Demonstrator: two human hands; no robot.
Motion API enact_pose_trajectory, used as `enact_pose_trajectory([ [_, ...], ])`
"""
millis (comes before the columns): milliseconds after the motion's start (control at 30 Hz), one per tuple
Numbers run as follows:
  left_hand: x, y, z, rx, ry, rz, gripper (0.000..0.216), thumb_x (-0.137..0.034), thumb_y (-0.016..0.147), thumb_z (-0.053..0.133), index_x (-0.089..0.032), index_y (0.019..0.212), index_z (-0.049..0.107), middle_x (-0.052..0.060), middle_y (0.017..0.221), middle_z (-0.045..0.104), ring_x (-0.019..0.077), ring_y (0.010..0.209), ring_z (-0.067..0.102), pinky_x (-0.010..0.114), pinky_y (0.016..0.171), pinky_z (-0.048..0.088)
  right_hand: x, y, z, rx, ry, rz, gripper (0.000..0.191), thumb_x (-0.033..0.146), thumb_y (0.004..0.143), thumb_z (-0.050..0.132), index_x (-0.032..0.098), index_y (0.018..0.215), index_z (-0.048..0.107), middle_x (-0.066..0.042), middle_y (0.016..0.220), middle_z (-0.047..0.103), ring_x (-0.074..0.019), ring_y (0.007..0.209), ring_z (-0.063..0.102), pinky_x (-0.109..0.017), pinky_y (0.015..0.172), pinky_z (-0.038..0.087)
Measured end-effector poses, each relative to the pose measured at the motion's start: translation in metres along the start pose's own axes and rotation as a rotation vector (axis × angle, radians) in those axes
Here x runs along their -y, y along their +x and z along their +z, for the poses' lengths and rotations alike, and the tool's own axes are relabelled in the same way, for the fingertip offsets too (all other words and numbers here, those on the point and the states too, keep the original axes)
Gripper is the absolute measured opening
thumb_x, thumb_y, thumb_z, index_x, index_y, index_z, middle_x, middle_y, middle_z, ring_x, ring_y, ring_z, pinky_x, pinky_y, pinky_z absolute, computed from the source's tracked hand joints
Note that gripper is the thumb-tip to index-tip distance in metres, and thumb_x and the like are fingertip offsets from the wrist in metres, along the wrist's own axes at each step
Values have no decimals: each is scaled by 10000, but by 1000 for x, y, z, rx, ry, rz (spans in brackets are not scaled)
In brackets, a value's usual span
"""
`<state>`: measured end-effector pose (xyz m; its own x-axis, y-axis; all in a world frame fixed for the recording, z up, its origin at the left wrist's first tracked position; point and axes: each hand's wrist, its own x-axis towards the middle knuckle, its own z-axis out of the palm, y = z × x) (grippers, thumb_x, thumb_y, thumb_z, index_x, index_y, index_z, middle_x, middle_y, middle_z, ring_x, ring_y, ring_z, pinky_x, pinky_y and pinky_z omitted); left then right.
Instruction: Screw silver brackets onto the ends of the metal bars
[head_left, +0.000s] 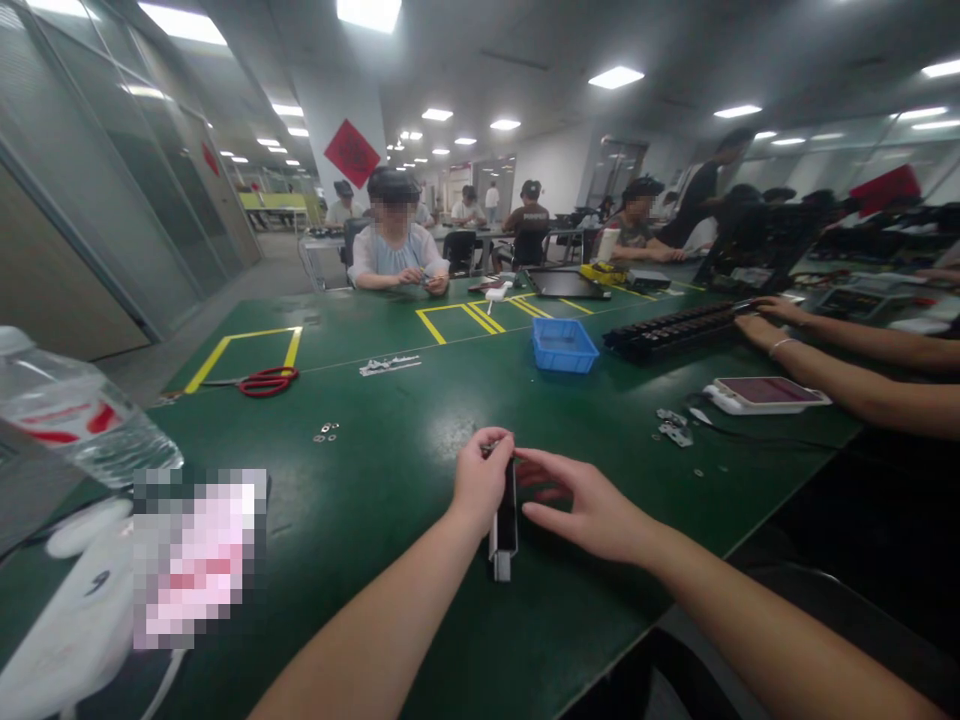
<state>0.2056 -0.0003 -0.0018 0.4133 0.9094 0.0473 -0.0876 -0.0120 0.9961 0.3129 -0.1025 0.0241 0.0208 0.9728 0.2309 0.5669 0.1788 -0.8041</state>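
A long narrow black and silver device (505,530) stands on its edge on the green table (390,470), close in front of me. My left hand (481,476) is closed over its far end, fingers curled on top. My right hand (581,505) sits just to the right of the device with its fingers stretched toward it, touching or nearly touching its side and holding nothing.
Small washers (325,432) and metal brackets (675,427) lie loose. Red scissors (268,381), a blue bin (563,345), a phone (765,393) and a keyboard (675,327) are farther out. A water bottle (75,415) stands left. Another person's arms (840,360) reach in from the right; others sit opposite.
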Motion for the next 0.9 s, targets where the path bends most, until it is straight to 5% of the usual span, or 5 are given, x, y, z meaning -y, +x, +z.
enact_pose_trajectory([
  [133,-6,-16,-41,-33,112,40,253,-274,788,642,-172,1006,565,21,892,614,150,709,588,292,698,477,-42,-22,-51,-396,-502,191,306,428,835,569,287,1092,656,-39,1143,671,-251,1070,629,-433,960,497],
  [267,-13,-38,-79,15,430,121,300,-278,738,675,-170,1005,590,60,1010,591,224,901,604,399,846,473,-98,-54,-121,-625,-660,516,349,361,837,521,87,984,678,-239,1059,665,-427,1082,596,-595,953,416],
  [367,-16,-55,-98,141,610,193,271,-325,791,614,-185,1022,594,83,1107,549,248,962,602,440,859,496,-130,-66,-148,-623,-690,657,299,301,865,510,77,924,699,-241,1016,685,-429,1094,602,-548,945,440],
  [567,-14,-79,-117,192,803,354,294,-263,801,571,-225,1092,581,100,1174,542,290,1125,547,507,962,467,-172,-44,-161,-556,-716,731,343,350,938,546,127,1193,600,-140,1260,599,-273,1171,563,-487,985,441],
  [900,5,-90,-135,205,911,458,297,-340,897,511,-274,1185,546,89,1264,540,290,1182,527,510,989,462,-188,-29,-172,-473,-708,662,332,340,940,552,179,1229,580,-113,1294,571,-249,1130,581,-455,943,490],
])
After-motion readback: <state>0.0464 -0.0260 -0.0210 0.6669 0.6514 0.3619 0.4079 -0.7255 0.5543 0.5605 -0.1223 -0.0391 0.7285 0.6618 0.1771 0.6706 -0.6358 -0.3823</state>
